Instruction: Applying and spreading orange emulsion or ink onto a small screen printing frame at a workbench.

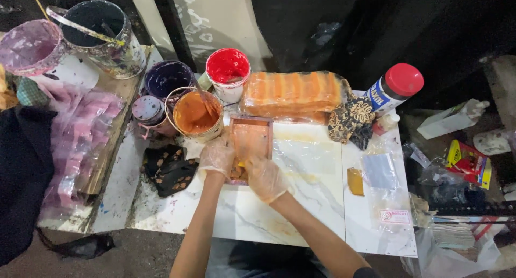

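Note:
Both my hands wear thin clear gloves and rest on a small wooden-framed screen smeared with orange paint, lying on a white marbled tabletop. My left hand grips the frame's left edge. My right hand presses down at the frame's near end, closed over something I cannot make out. An open tin of orange paint with a stick in it stands just left of the frame.
Pots of red paint, dark purple paint and two larger buckets stand at the back left. A plastic-wrapped orange bundle, a red-capped bottle, patterned cloths and clear bags lie to the right.

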